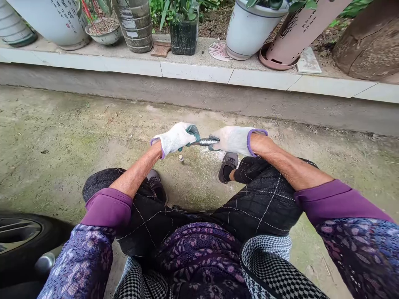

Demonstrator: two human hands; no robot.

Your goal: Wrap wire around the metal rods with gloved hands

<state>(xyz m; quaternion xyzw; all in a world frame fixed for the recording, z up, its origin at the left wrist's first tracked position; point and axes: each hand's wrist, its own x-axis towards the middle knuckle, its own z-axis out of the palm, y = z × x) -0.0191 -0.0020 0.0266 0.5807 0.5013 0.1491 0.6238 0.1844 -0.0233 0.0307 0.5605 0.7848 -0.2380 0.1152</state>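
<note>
Both of my hands wear white knit gloves with dark green palms and purple cuffs. Between them, above the ground, is a short slim piece wound with shiny silvery wire or thread [206, 142]. My left hand [179, 138] is closed around its left end, where a brownish, rod-like part shows. At the other end, my right hand [229, 138] pinches the silvery winding with its fingertips. The gloves hide both ends. On the concrete below my left hand stands a small pale-topped object [181, 158], too small to name.
A low tiled ledge [199, 72] runs across ahead, bearing a white flowerpot [254, 29], a tilted pink planter [299, 33], a cut plastic bottle [134, 25] and a thick log [370, 45]. A vehicle wheel [25, 236] is close at the lower left.
</note>
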